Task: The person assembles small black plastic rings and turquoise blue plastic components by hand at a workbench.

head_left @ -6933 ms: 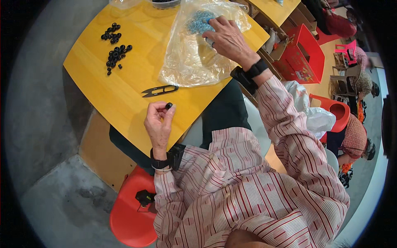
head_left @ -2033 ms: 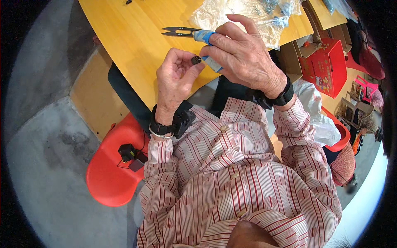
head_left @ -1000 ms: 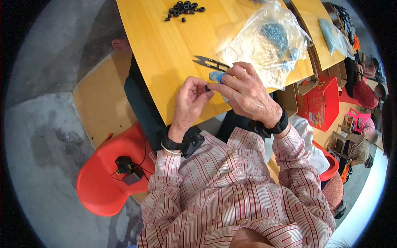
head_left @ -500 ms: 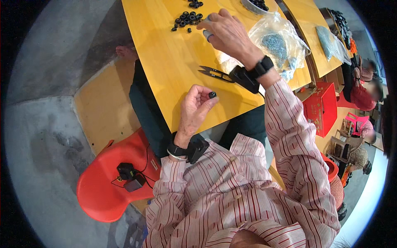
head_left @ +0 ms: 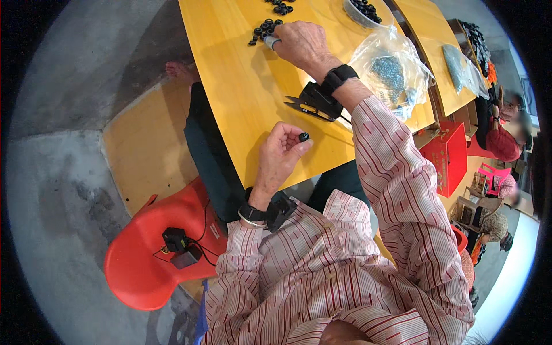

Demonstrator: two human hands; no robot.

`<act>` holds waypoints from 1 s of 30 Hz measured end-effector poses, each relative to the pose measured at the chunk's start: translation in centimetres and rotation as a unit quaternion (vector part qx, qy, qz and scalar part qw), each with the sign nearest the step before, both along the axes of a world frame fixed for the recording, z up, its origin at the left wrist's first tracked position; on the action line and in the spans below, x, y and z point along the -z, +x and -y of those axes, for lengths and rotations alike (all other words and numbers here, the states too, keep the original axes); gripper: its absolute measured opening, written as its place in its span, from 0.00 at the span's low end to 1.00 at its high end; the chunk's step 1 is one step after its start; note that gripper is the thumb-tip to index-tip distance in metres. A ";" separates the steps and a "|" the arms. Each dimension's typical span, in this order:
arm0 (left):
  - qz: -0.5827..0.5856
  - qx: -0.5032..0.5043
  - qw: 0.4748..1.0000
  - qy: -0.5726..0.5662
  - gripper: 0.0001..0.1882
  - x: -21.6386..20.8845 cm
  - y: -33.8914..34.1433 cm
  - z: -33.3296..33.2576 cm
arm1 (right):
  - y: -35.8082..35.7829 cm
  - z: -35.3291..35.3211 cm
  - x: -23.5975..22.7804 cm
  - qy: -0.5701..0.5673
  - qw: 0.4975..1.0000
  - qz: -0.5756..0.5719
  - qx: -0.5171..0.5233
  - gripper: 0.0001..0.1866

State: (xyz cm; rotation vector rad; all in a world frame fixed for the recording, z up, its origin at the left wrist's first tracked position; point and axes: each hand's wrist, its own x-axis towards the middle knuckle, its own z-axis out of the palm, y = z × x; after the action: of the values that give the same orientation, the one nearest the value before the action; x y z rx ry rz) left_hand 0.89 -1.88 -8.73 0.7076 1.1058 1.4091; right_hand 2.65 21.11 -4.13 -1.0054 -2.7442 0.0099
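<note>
Near the table's front edge, my left hand [head_left: 277, 160] is closed, pinching a small round black plastic piece [head_left: 303, 137] between thumb and fingers. My right hand [head_left: 300, 47] reaches palm down over the far part of the table. A grey finger cover shows on it, right beside a loose pile of black ring-shaped pieces [head_left: 268, 27]. Most of its fingertips are hidden under the hand, so I cannot see whether they grip a piece. Thread snips [head_left: 307, 107] with dark blades lie below my right wrist, partly covered by the black device strapped there.
A clear plastic bag [head_left: 386, 75] of small bluish bits lies right of my right hand. Behind it stands a clear tub [head_left: 347, 8] of black pieces. A red box [head_left: 446, 158] is beyond the table's right side. A red chair [head_left: 138, 261] stands at my left; other people sit far right.
My right hand has come down and slightly nearer, its fingers now tucked out of sight beside the pile. My left hand still pinches the black piece; the view has shifted a little.
</note>
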 end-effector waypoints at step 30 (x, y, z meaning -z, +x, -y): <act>-0.001 -0.039 0.999 0.004 0.11 -0.6 -0.2 -0.2 | 2.4 0.3 0.0 0.050 0.997 0.042 -0.050 0.15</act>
State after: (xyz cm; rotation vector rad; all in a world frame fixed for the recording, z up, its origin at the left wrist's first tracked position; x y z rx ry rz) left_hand 0.72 -1.69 -8.18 0.6779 1.1399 1.4799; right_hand 5.06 20.83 -4.13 -0.8607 -2.8369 -0.1573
